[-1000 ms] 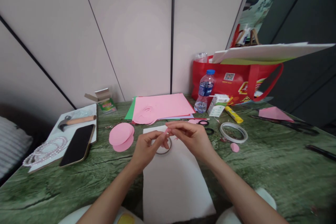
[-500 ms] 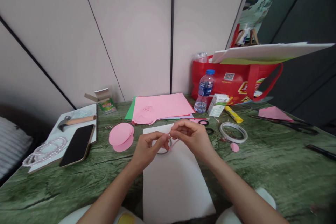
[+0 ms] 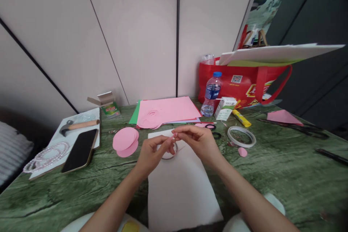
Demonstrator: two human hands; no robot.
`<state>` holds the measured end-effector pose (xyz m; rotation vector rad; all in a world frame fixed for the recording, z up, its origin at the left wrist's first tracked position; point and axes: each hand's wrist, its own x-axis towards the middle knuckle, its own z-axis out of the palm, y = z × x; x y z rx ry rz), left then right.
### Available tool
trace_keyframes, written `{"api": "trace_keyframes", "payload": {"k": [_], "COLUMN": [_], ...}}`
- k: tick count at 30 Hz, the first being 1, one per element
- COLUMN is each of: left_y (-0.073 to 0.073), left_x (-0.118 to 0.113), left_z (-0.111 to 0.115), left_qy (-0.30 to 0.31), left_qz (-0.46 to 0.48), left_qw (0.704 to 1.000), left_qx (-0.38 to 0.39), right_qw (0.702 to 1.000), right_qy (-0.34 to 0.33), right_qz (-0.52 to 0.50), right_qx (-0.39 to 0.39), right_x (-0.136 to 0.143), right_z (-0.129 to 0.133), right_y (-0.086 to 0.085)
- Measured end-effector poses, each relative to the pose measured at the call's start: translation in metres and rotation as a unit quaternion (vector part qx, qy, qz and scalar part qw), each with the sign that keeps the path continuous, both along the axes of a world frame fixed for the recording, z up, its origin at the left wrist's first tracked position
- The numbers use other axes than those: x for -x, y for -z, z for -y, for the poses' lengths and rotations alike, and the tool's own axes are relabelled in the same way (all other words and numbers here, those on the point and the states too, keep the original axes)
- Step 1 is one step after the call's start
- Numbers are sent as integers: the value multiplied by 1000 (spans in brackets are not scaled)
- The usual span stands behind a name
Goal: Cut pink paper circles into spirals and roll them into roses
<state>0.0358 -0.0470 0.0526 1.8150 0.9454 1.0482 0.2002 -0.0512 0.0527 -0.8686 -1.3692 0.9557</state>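
My left hand (image 3: 154, 152) and my right hand (image 3: 199, 141) meet fingertip to fingertip above a white sheet (image 3: 182, 192). Both pinch a small pink paper strip (image 3: 174, 136), mostly covered by my fingers. A thin pale-pink line shows just below my right fingertips; whether it belongs to the strip I cannot tell. Behind my left fingers a round ring (image 3: 169, 157) rests on the sheet, partly hidden. Pink paper circles (image 3: 125, 139) lie left of my left hand. Beyond my right hand are black scissor handles (image 3: 216, 135), with the rest of the scissors out of sight.
Pink paper sheets (image 3: 174, 108) lie at the back. A water bottle (image 3: 211, 96), small carton (image 3: 225, 108), glue stick (image 3: 241, 118) and tape roll (image 3: 253, 141) stand or lie to the right, before a red bag (image 3: 231, 87). Leftward are a phone (image 3: 80, 150), hammer (image 3: 81, 125) and beads (image 3: 40, 163).
My right fingertips have shifted slightly left, closer against my left ones. The pink strip that hung below them shows less now.
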Motion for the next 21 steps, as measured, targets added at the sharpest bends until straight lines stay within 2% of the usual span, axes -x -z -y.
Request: {"api": "trace_keyframes", "payload": {"k": [11, 21], "left_y": [1, 2], "left_x": [1, 1], "left_z": [0, 0], "left_qy": [2, 17], "left_qz": [-6, 2], "left_qw": [1000, 1000], "left_qx": [0, 8], "right_qw": [997, 997], "right_qy": [-33, -14], "right_qz": [-53, -69], "right_qx": [38, -21], "right_x": [0, -1], "right_z": [0, -3], "right_y": [3, 5]}}
